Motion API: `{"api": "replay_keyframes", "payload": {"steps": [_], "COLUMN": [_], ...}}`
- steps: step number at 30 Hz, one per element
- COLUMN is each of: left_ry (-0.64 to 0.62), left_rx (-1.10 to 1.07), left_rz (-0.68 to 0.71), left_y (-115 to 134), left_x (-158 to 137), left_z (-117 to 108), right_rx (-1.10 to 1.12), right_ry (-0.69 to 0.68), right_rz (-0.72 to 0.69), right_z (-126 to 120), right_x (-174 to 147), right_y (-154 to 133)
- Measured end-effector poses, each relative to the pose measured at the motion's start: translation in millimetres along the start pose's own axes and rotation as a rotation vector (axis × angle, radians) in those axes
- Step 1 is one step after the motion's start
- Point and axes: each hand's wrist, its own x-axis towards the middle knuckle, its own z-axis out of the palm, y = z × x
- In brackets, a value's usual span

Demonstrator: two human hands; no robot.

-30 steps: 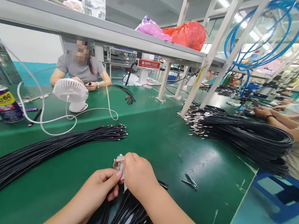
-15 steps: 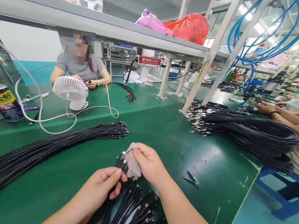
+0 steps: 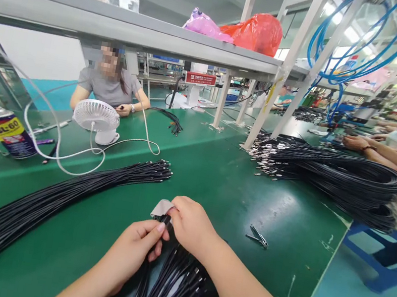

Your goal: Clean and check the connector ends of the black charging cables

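Note:
My left hand pinches black cables just below their plug ends. Closed over a pale grey cloth, my right hand presses it around those plugs, and its fingertips are partly hidden. Below both hands, a bunch of black cables with metal plug tips fans out toward the near edge of the view. To the left, a long bundle of black cables lies on the green table, its plug ends pointing toward the middle.
Nail clippers lie right of my hands. A large coiled cable bundle sits at the back right. A white fan and a spray can stand at left. Across the table sits a person; another person's arm is at right.
My right hand has turned and brought the cloth over the plugs, which now show less. My left hand keeps its grip in nearly the same place.

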Motion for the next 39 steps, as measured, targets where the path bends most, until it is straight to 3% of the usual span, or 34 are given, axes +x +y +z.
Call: {"api": "replay_keyframes", "payload": {"steps": [4, 7, 10, 14, 18, 24, 31, 34, 39], "left_ry": [-0.02, -0.031, -0.05, -0.045, -0.057, -0.054, 0.041, 0.064, 0.002], "left_rx": [-0.046, -0.121, -0.229, -0.363, -0.45, -0.509, -0.357, -0.288, -0.178], "left_rz": [-0.023, -0.007, 0.011, -0.001, -0.015, -0.045, -0.047, -0.022, 0.006], "left_y": [-3, -3, 2, 7, 10, 14, 6, 5, 2], "left_x": [1, 0, -2, -7, -10, -10, -4, -4, -2], "left_z": [-3, -3, -2, -1, -1, -1, 0, 1, 4], "right_rx": [-0.15, -0.034, 0.211, 0.597, 0.861, 1.001, 1.024, 0.997, 0.946], "right_ry": [0.132, 0.254, 0.259, 0.159, -0.111, -0.306, -0.573, -0.59, -0.436], "right_rz": [-0.034, 0.042, 0.148, 0.289, 0.342, 0.274, 0.238, 0.272, 0.331], "right_z": [-1, -10, -17, -13, -10, -25, -41, -38, -19], "right_x": [1, 7, 11, 12, 10, 4, 3, 4, 3], "right_y": [2, 8, 16, 20, 14, 4, 14, 21, 25]}}
